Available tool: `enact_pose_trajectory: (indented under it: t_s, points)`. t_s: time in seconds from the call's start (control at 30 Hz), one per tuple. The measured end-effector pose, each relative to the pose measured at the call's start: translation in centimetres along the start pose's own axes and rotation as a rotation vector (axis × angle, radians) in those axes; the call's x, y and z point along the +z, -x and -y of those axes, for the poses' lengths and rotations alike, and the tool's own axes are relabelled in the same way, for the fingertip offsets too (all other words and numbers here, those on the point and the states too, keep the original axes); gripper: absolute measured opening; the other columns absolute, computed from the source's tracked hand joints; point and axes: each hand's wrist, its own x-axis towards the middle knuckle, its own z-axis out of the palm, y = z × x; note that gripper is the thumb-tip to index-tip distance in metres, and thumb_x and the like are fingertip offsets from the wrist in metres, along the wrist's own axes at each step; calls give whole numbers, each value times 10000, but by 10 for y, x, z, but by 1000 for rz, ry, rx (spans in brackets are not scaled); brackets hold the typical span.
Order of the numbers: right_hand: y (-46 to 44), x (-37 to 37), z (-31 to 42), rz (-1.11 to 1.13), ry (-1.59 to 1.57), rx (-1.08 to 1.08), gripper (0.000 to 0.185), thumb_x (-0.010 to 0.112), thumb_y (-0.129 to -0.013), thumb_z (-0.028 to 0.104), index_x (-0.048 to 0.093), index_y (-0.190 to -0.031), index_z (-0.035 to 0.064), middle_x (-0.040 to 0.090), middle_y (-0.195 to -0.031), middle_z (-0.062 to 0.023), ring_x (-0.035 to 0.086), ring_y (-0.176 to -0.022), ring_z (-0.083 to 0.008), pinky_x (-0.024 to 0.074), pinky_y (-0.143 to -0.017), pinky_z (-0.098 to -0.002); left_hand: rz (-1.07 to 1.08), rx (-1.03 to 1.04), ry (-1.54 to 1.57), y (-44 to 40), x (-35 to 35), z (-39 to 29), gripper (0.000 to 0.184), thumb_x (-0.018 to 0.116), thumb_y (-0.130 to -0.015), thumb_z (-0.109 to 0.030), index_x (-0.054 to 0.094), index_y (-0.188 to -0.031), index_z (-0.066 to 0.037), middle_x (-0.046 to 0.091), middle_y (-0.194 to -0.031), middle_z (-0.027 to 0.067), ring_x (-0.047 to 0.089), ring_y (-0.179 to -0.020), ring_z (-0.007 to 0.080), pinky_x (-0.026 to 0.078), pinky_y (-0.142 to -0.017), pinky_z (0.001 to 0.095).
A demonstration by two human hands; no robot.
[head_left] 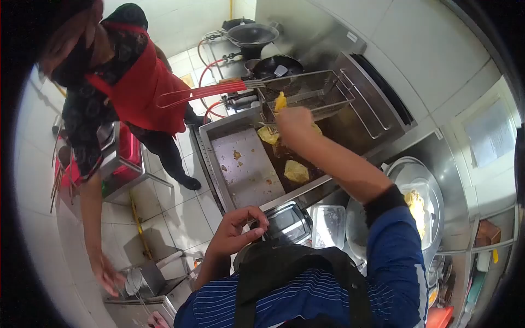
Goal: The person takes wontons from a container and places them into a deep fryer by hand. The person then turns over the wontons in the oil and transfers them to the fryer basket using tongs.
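We cannot tell whether our right hand [296,124] grips the yellow food [280,101] beside it, fryer [249,145] beneath; our left hand [238,232] has thumb and finger apart.

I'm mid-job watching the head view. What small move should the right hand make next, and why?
Probably ease the right hand lower and let the yellow piece slip gently into the fryer: the piece seems to be at the fingertips, the bare hand is above the fryer, and other yellow pieces already lie there.
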Motion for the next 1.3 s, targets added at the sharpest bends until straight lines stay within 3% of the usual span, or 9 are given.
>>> enact_pose_trajectory:
  t_s: [0.13, 0.27, 0.37, 0.5, 0.7, 0.77, 0.9, 1.0, 1.3]
  points:
    - [96, -57, -78, -272, -115, -120, 277, 667, -663, 273, 620, -831, 57, 617, -838, -134, 600, -750, -282, 478, -634, -345, -82, 9, 4, 9, 10, 3, 108, 585, -777, -55, 549, -866, -6, 534, -830, 44, 507, -786, 110, 402, -730, 251]
    - [193, -84, -118, -273, -424, 121, 277, 645, -658, 302, 632, -849, 102, 607, -800, -121, 581, -801, -286, 452, -679, -385, -80, 27, 8, 10, 20, 12, 125, 591, -774, -69, 546, -872, -5, 526, -820, 41, 504, -767, 108, 402, -715, 250]
    - [219, -49, -129, -141, -513, 247, 294, 642, -661, 306, 633, -865, 94, 608, -835, -129, 578, -817, -291, 448, -696, -386, -79, 36, 9, 6, 25, 15, 141, 600, -771, -84, 546, -876, -5, 525, -822, 40, 501, -763, 106, 400, -717, 247]
    - [160, 56, -132, 126, -441, 243, 296, 625, -678, 311, 627, -842, 64, 615, -874, -143, 588, -815, -308, 474, -689, -383, -69, -4, 19, 1, 28, 18, 128, 597, -773, -68, 546, -874, -7, 525, -827, 36, 496, -767, 106, 398, -723, 247]
    - [40, 193, -77, 159, -464, 560, 243, 568, -741, 261, 641, -841, 52, 624, -887, -161, 607, -854, -297, 487, -702, -384, -95, -3, 27, 5, 24, 27, 114, 588, -775, -33, 544, -877, -3, 532, -849, 34, 497, -790, 105, 397, -739, 245]
    - [18, 222, -70, 178, -407, 508, 235, 566, -747, 256, 641, -844, 56, 624, -894, -160, 607, -859, -294, 488, -703, -385, -126, -35, 30, 10, 20, 29, 117, 586, -774, -30, 546, -880, -3, 534, -855, 36, 498, -792, 106, 397, -742, 245]
    - [23, 214, -61, 220, -302, 430, 226, 567, -757, 245, 640, -859, 58, 627, -907, -144, 609, -864, -288, 489, -697, -388, -215, -39, 31, 24, 16, 28, 126, 591, -763, -27, 546, -878, -4, 534, -841, 42, 502, -788, 114, 399, -740, 257]
    - [36, 200, -63, 248, -419, 451, 228, 575, -745, 231, 638, -874, 54, 625, -913, -149, 607, -866, -296, 493, -691, -386, -232, -31, 40, 33, 11, 28, 133, 595, -756, -27, 544, -877, -5, 533, -836, 40, 503, -785, 119, 399, -737, 262]
    - [32, 216, -59, 241, -364, 409, 265, 583, -737, 276, 636, -881, 60, 625, -928, -136, 606, -876, -277, 492, -707, -372, -168, 5, 25, 29, 18, 19, 170, 611, -735, -21, 541, -889, -7, 530, -825, 45, 503, -783, 125, 400, -735, 265]
